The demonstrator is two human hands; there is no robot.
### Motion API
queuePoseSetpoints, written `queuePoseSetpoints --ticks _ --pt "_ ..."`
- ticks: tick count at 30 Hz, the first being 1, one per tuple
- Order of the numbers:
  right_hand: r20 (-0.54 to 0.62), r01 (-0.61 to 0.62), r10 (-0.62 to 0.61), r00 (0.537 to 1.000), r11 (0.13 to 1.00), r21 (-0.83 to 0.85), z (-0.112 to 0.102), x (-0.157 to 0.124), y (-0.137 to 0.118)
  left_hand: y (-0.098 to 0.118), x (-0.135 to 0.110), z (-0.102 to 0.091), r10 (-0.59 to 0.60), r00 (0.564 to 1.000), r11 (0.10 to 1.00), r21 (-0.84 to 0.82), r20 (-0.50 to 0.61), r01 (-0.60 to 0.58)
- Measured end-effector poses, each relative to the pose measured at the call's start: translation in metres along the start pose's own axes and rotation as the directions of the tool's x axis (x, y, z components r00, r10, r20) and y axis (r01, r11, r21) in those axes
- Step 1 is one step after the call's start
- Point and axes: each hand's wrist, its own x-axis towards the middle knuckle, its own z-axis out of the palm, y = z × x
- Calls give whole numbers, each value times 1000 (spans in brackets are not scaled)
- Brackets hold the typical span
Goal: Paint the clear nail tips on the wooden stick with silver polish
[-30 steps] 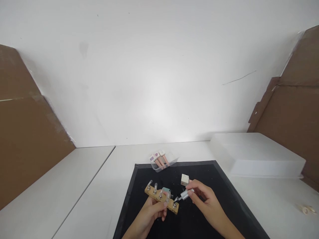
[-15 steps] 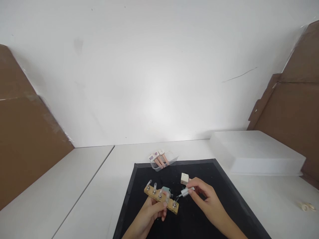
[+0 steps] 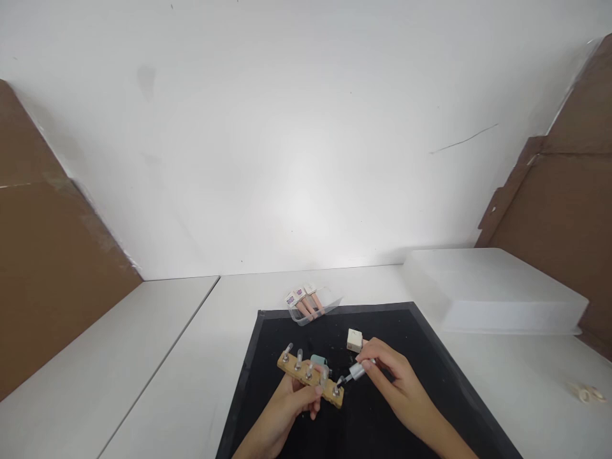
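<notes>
My left hand (image 3: pixel 299 403) grips a wooden nail display stand (image 3: pixel 291 364) from below, near its right half. Several clear false nail tips (image 3: pixel 299 358) stand up along it on round silver bases. Between thumb and fingers of my right hand (image 3: pixel 389 376) is a nail polish brush (image 3: pixel 354 371) with a silver-grey handle. Its dark tip is at the nail tip on the stand's right end; whether it touches, I cannot tell. Just beyond my right fingers sits a white block-like piece (image 3: pixel 354 340). Behind the stand lies a pale teal object (image 3: pixel 319 361), partly hidden.
A clear plastic tray (image 3: pixel 329 306) with several pink sticks with white labelled ends lies at the black mat's (image 3: pixel 382 319) back edge. To the right are a white plastic bin (image 3: pixel 511 315) and small cream rings (image 3: pixel 584 395). Brown cardboard (image 3: pixel 62 274) stands at both sides.
The brush tip has moved slightly down and left onto the area of the rightmost nail tip. The stand has barely shifted, and the view has tilted a little.
</notes>
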Motion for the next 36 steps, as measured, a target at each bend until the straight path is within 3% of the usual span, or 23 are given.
queuePoseSetpoints --ticks 10,13,19,25,28,33,36 --pt "45 67 -63 997 993 -94 -5 1 2 2 -4 1 -20 1000 1000 -20 -22 20" --pt "8 46 -46 999 997 -68 -8 2 3 3 -5 2 -21 1000 1000 -5 -21 21" --pt "-151 -147 179 972 969 201 -5 2 8 -1 0 -1 16 999 997 81 -40 -12" --pt "-68 -293 400 914 766 573 8 4 16 -6 4 -2 131 991 964 237 -40 -118" --pt "-26 -323 434 901 709 627 10 6 14 -5 3 0 173 984 947 280 -30 -158" --pt "-63 -289 417 907 723 628 10 6 10 -6 1 -2 268 962 902 337 54 -270" --pt "-13 -295 388 921 721 628 9 4 8 -9 2 -5 280 959 867 414 54 -276"
